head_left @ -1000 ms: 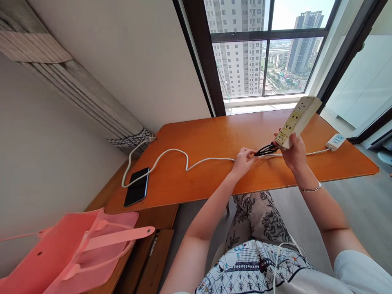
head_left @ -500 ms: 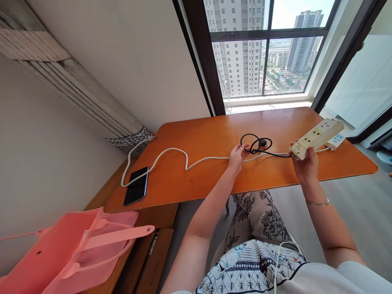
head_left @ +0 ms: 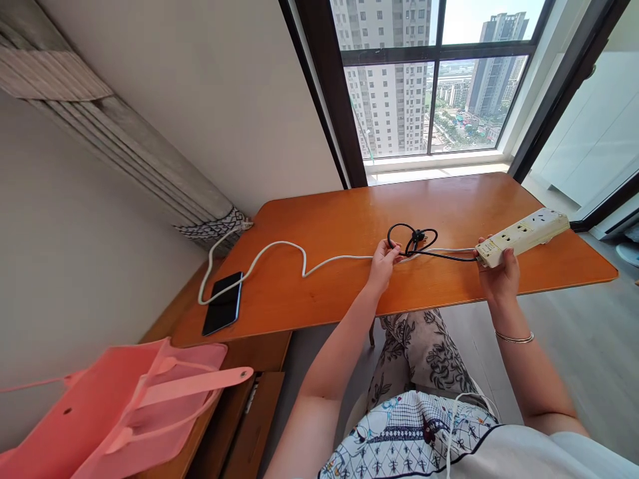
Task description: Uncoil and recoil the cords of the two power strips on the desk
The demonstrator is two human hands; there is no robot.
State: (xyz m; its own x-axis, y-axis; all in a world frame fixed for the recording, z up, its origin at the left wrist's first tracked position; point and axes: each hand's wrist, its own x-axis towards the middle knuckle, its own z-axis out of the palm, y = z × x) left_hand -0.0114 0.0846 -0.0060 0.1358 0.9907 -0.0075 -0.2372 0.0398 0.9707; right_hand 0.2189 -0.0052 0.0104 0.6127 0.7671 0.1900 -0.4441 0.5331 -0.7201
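My right hand (head_left: 496,273) grips the near end of a cream power strip (head_left: 524,236), held low and nearly flat over the right part of the orange table (head_left: 349,219). Its black cord (head_left: 417,241) runs left from the strip and lies in loose loops on the tabletop. My left hand (head_left: 383,261) pinches the left edge of those loops, fingers closed on the cord. A white cable (head_left: 279,253) snakes across the table under both hands.
A black phone (head_left: 223,303) lies at the table's left end beside the white cable. A pink bag (head_left: 114,406) rests on a lower wooden cabinet (head_left: 239,412) at the near left. A big window (head_left: 429,80) stands behind the table.
My right hand has swung the power strip down from upright to nearly flat and moved it right. The black cord has been pulled out from a tight bundle into open loops on the table.
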